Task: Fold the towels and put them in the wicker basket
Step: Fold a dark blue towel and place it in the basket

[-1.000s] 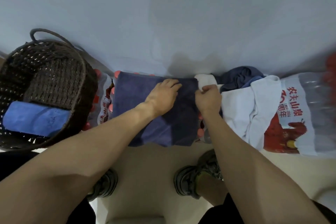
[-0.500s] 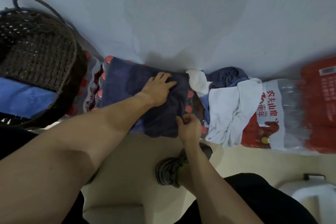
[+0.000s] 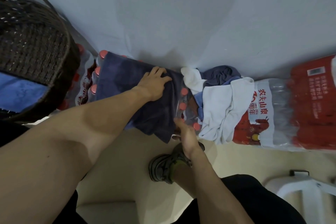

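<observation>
Dark navy cloth towel (image 3: 145,103): spread over a shrink-wrapped pack of red-capped water bottles (image 3: 94,85) against the wall, near corner hanging over the pack's front edge. Left hand (image 3: 154,85): laid on the towel's far right part, fingers curled into the bunched cloth. Right hand (image 3: 185,132): at the hanging corner, blurred; finger state cannot be told. Dark brown wicker basket (image 3: 36,45): at left, containing a folded bright blue towel (image 3: 21,91). White towel (image 3: 218,111) and crumpled grey-blue cloth (image 3: 220,76): heaped at right on a second bottle pack (image 3: 272,111)
</observation>
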Tool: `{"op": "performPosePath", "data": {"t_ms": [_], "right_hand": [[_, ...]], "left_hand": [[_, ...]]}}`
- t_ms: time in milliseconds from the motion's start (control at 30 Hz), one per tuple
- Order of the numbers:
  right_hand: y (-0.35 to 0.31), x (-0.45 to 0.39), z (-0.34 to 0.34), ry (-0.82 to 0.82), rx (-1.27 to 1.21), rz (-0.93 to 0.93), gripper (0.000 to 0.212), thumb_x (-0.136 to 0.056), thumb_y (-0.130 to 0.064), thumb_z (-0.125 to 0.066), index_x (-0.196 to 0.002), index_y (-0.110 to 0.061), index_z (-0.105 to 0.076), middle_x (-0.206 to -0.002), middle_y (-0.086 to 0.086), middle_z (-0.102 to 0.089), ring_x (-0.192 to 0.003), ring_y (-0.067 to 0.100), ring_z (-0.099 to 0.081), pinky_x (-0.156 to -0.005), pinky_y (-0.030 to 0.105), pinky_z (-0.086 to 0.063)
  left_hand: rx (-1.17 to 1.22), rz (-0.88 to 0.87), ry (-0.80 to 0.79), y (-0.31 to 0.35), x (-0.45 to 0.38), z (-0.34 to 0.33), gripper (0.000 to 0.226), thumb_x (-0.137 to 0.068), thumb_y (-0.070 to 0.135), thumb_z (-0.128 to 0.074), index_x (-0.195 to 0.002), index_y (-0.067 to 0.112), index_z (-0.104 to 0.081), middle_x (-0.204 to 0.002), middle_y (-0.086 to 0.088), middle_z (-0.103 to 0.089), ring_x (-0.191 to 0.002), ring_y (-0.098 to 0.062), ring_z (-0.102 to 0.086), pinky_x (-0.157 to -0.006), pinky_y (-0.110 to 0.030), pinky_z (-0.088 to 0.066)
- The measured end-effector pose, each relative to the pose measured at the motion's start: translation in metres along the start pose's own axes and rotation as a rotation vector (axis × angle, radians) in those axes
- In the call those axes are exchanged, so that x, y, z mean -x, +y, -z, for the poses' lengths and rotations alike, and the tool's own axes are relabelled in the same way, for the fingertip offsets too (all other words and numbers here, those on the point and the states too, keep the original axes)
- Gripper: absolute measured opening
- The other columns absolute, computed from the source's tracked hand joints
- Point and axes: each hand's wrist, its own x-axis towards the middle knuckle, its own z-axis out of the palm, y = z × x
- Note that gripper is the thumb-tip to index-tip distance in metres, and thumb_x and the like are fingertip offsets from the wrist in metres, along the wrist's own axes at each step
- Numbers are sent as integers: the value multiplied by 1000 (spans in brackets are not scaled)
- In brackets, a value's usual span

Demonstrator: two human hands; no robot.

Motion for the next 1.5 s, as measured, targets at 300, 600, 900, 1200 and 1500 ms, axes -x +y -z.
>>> {"op": "performPosePath", "data": {"t_ms": [300,600,900,1200,1500], "right_hand": [[41,-7,13,48,280,-296,17,-82,-26,-77,-82,-11,-71,-81,5,-74,-68,12,-68,-64,25,-53],[54,-13,17,305,3,-305,11,-73,-4,-78,-80,-2,-70,-75,13,-73,-54,23,-69,-63,37,-62],[47,-12,2,167,-204,-285,16,-80,-7,-63,-96,-11,-62,-86,8,-64,-72,21,-57,-66,33,-52],[33,-9,-15,243,-223,-70,52,-83,-18,-78,-124,8,-60,-121,21,-65,-110,38,-63,-98,51,-51],[20,3,0,352,-81,-117,56,-96,-33,-59,-132,10,-49,-131,27,-57,-118,43,-56,-98,52,-49]], "left_hand": [[-17,-1,6,0,1,-3,51,-96,23,-46,-145,28,-38,-154,-5,-23,-142,-28,-15,-113,-47,-27],[-47,-33,-35,-2,8,-6,54,-101,26,-42,-152,23,-27,-160,-6,-15,-149,-27,-6,-120,-46,-17],[152,297,560,2,98,28,18,-84,12,-54,-100,11,-61,-103,-11,-58,-97,-31,-51,-88,-46,-41],[799,1308,492,-4,217,-20,62,-76,23,-78,-125,-3,-51,-129,-25,-55,-120,-39,-53,-102,-44,-44],[855,1176,126,-39,206,-11,52,-89,37,-69,-111,-9,-63,-108,-23,-68,-93,-38,-69,-76,-40,-56]]}}
